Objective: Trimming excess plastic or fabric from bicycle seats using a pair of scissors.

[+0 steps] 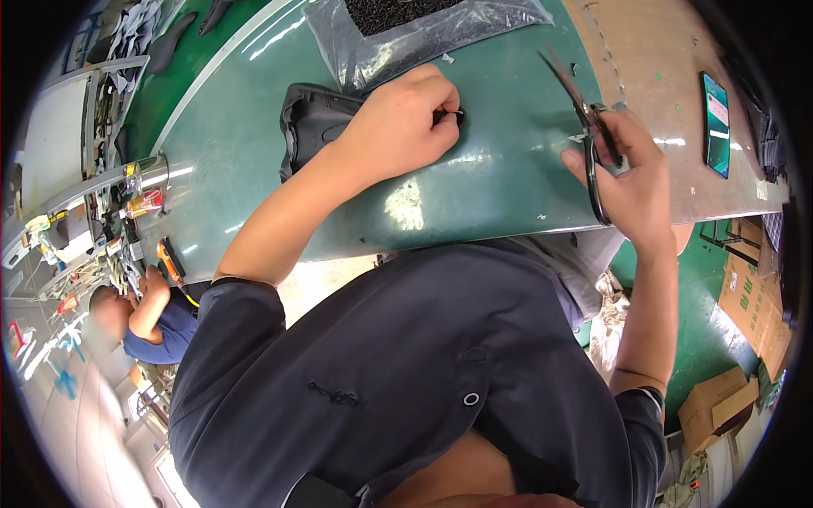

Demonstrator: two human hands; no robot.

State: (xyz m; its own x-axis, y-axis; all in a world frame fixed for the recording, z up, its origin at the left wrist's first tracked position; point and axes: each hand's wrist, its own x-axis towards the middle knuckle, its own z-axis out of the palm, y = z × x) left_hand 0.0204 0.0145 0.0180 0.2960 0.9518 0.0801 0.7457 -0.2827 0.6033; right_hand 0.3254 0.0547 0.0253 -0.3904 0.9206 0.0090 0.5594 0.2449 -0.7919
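Overhead, a person in a dark work shirt leans over a green table point(508, 182), with forearms coming in from the lower edge. At far left sit cluttered shelves point(93, 127) and, lower down, a co-worker in blue point(157, 326) bent over separate work, well apart. Beside the table's left end stand a small clear jar point(146, 173) and an orange-handled tool point(169, 262). Left of centre, a black fabric piece point(318, 127) lies flat on the table; the left hand point(402, 123) is closed over its right edge, fingers pinching a small black part there. Above it lies a grey plastic bag point(406, 42) of small black bits, just beside the fabric. Further right, the right hand point(631, 173) holds scissors point(584, 114) by the handles, blades nearly closed and pointing up and away, apart from the fabric. Judging by this, the piece is gripped and ready but no cut is being made; the trimming seems undone. Nothing lies between scissors and fabric. At far right a phone point(716, 123) rests on a wooden top, and cardboard boxes point(754, 296) sit on the floor.
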